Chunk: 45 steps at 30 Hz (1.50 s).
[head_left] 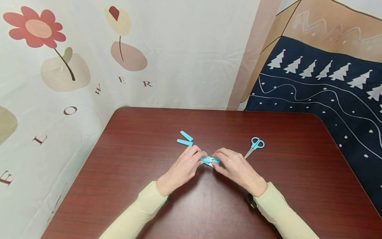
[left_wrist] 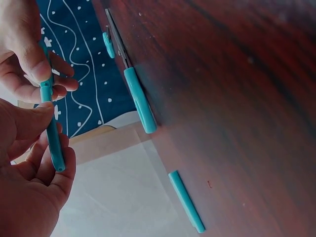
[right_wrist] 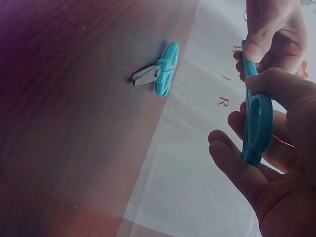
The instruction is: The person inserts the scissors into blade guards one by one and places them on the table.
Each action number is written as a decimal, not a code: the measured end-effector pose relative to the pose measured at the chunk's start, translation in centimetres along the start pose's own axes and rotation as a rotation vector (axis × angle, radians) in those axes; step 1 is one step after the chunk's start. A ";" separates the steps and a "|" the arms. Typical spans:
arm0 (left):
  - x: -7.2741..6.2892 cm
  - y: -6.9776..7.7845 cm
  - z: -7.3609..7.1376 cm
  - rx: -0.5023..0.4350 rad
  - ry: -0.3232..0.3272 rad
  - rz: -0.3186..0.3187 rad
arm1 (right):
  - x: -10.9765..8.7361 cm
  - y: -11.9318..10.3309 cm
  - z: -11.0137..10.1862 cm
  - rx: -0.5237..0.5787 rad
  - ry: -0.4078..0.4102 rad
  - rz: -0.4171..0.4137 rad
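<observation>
Both hands hold one pair of scissors with its blue blade cover in line, above the table. My left hand [head_left: 182,168] pinches the cover [left_wrist: 53,138] between thumb and fingers. The blue scissors handle [right_wrist: 261,123] is gripped by my right hand [head_left: 238,168], thumb on one side and fingers on the other. Cover and handle meet between the hands; how far the blades reach into the cover is hidden. Below the hands a second pair of scissors [left_wrist: 140,101] lies on the table, partly hidden in the head view.
Two loose blue covers [head_left: 186,135] lie beyond my left hand. Another pair of scissors [head_left: 256,143] lies beyond my right hand, its blades bare and toward me. The brown table [head_left: 143,132] meets a printed curtain [head_left: 185,66] at its far edge.
</observation>
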State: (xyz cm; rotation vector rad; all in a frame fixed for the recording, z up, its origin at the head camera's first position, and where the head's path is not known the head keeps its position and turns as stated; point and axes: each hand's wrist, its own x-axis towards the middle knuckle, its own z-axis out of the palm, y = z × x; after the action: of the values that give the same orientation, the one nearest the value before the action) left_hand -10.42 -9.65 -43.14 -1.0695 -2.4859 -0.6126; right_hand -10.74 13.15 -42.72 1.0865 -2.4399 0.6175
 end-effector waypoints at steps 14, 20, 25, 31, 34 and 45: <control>0.1 0.1 -0.1 -0.001 0.007 0.019 | -0.1 0.1 0.0 0.016 0.004 -0.004; 0.1 0.2 -0.2 -0.006 -0.015 0.004 | -0.2 0.1 -0.1 0.016 0.002 -0.008; 0.3 0.2 -0.2 -0.016 -0.021 -0.006 | -0.2 0.2 -0.2 0.015 -0.002 -0.010; 0.4 0.3 -0.2 -0.023 0.012 0.019 | -0.1 0.1 -0.4 0.016 -0.013 -0.009; 0.5 0.2 -0.3 -0.022 0.009 0.023 | 0.0 0.1 -0.5 0.018 -0.019 -0.013; 0.5 0.3 -0.5 -0.006 -0.025 0.003 | 0.1 0.0 -0.7 0.032 -0.028 0.005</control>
State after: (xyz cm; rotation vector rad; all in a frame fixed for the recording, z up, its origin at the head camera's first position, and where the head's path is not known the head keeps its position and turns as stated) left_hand -10.42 -9.41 -42.45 -1.0890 -2.5048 -0.6103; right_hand -10.66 13.46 -42.06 1.1087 -2.4656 0.6497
